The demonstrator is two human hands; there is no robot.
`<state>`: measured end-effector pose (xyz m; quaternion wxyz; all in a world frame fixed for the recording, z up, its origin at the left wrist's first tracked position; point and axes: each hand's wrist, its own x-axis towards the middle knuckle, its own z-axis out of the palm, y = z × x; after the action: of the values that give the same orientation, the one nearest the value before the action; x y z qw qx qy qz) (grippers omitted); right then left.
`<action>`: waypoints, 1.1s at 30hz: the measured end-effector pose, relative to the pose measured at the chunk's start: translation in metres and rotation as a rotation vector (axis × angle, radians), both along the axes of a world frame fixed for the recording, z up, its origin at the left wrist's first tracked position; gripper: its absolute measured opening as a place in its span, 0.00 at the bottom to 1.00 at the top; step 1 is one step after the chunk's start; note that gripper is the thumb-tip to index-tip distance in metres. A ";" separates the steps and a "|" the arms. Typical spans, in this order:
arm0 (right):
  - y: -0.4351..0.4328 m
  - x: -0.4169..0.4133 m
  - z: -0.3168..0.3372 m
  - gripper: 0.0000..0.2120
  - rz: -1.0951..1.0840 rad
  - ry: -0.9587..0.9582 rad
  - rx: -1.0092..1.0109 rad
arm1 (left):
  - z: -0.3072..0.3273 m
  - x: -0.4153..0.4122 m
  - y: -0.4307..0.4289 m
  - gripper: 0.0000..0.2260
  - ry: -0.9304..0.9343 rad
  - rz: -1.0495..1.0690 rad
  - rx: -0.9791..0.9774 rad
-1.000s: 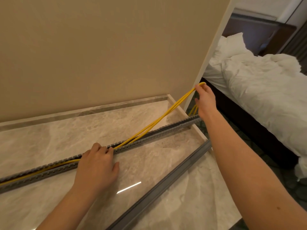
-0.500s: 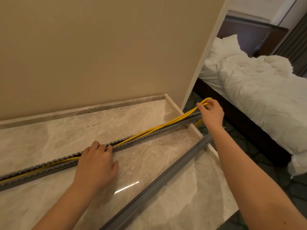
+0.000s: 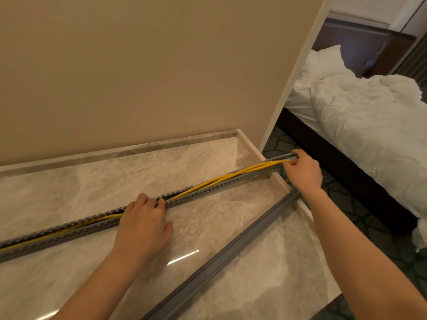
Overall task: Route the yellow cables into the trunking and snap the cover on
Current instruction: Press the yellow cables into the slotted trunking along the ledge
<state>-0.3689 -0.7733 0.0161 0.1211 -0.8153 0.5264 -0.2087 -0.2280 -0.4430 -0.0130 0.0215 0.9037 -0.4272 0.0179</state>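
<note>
A long grey slotted trunking (image 3: 208,189) lies diagonally across the marble counter (image 3: 97,181), its right end past the counter's edge. Yellow cables (image 3: 231,177) run along it, inside the channel at the left and riding on its top from the middle to the right end. My left hand (image 3: 144,224) rests palm down on the counter, fingertips pressing the cables into the trunking's middle. My right hand (image 3: 302,169) pinches the cables at the trunking's right end. The grey cover strip (image 3: 231,252) lies loose on the counter in front, between my forearms.
A beige wall (image 3: 138,65) rises right behind the counter and ends at a white corner post (image 3: 298,72). Beyond the counter's right edge are patterned dark carpet (image 3: 369,218) and a bed with rumpled white bedding (image 3: 360,116).
My right hand has brought the raised cable ends down from beside the wall corner to the trunking's right end, so the cables now lie along it. My left hand stayed put.
</note>
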 end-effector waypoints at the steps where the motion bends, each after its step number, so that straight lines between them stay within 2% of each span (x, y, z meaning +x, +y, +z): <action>1: 0.005 0.002 0.000 0.21 0.036 0.001 -0.019 | 0.001 -0.001 0.000 0.18 0.019 0.011 0.005; 3: 0.020 0.009 -0.001 0.22 0.203 -0.003 -0.071 | 0.003 -0.002 0.000 0.19 0.054 0.024 -0.007; 8: 0.076 0.039 -0.012 0.13 0.929 0.059 -0.229 | 0.004 -0.002 0.000 0.19 0.057 0.026 0.002; 10: 0.093 0.053 -0.024 0.14 1.046 0.136 -0.245 | 0.005 -0.002 0.001 0.21 0.054 0.029 -0.006; 13: 0.108 0.066 -0.036 0.15 1.079 0.161 -0.231 | 0.005 -0.004 0.001 0.23 0.062 0.032 -0.031; 17: 0.121 0.067 -0.039 0.17 1.088 0.062 -0.252 | 0.002 -0.006 0.001 0.25 0.055 0.043 -0.041; 21: 0.131 0.062 -0.043 0.14 1.060 0.023 -0.272 | 0.001 -0.006 0.001 0.25 0.070 0.051 -0.040; 28: 0.145 0.058 -0.034 0.19 0.996 0.203 -0.287 | 0.000 -0.009 0.002 0.25 0.092 0.048 -0.071; 33: 0.154 0.051 -0.039 0.18 0.964 0.229 -0.270 | 0.000 -0.008 0.001 0.18 0.076 0.028 -0.065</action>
<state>-0.3181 -0.6194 -0.0225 0.0388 -0.9913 0.0690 -0.1049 -0.2363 -0.4422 -0.0133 0.0667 0.9084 -0.4126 -0.0024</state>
